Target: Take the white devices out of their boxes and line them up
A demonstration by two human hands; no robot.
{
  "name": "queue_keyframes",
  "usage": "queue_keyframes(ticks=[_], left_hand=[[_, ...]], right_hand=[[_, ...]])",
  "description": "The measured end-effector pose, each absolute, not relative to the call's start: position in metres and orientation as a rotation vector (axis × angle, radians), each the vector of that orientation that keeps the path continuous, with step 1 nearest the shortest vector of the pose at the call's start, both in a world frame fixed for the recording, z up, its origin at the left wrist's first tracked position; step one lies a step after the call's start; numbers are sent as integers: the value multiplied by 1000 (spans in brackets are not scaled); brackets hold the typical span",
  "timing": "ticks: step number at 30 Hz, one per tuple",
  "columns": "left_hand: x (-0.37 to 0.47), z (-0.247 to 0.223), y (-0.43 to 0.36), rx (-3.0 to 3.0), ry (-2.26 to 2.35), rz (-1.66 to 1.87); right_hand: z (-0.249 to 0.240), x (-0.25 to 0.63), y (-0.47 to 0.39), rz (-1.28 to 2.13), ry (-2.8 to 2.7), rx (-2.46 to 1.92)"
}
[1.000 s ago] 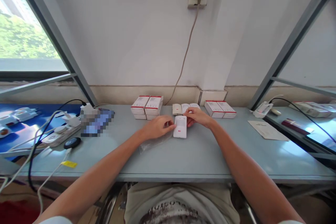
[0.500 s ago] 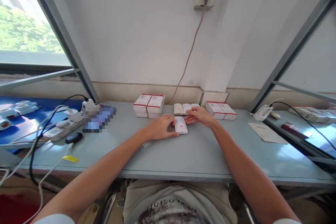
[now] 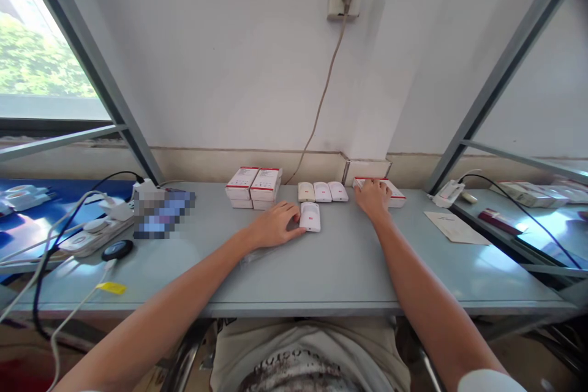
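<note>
A small white device [image 3: 310, 218] with a curved front panel and a red mark, looking like a motion sensor, lies on the desk. My left hand [image 3: 277, 225] rests at its left side, thumb and fingers apart, with the fingertips close to or touching its edge. Behind it, three similar devices stand in a row: a cream one [image 3: 305, 192], a white one [image 3: 322, 192] and another white one [image 3: 337, 192]. Farther right, my right hand [image 3: 374, 197] has its fingers curled over the left of two white-and-red boxes [image 3: 395, 195], hiding most of that box.
Stacked white-and-red boxes [image 3: 253, 187] stand at the back left. Thin clear plastic [image 3: 260, 254] lies under my left wrist. A phone-like item [image 3: 164, 214], a power strip [image 3: 98, 236], a round black object [image 3: 117, 249] and cables are leftward; a paper sheet [image 3: 454, 226] lies right.
My right hand has left the white device and moved right onto the boxes. My left hand stays beside the device. The view has shifted slightly.
</note>
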State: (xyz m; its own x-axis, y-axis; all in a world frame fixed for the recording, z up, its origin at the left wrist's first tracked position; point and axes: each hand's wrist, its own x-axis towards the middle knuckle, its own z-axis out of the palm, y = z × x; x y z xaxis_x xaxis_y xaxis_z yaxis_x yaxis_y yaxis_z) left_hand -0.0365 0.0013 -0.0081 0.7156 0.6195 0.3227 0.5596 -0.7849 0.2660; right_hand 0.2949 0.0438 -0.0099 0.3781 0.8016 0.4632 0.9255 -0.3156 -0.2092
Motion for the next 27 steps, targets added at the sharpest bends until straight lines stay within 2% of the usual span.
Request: queue_keyframes(ticks=[5, 17, 24, 27], left_hand=[[-36, -10, 3, 2799, 996, 610], [-40, -3, 2, 2808, 931, 591], [-40, -2, -1, 2789, 930, 790], [-37, -3, -1, 2840, 815, 756]], right_hand=[[-20, 297, 48, -384, -1520, -2334], [-11, 295, 44, -405, -1396, -2291], [11, 274, 36, -472, -1284, -2037], [21, 261, 29, -505, -1243, -1860]])
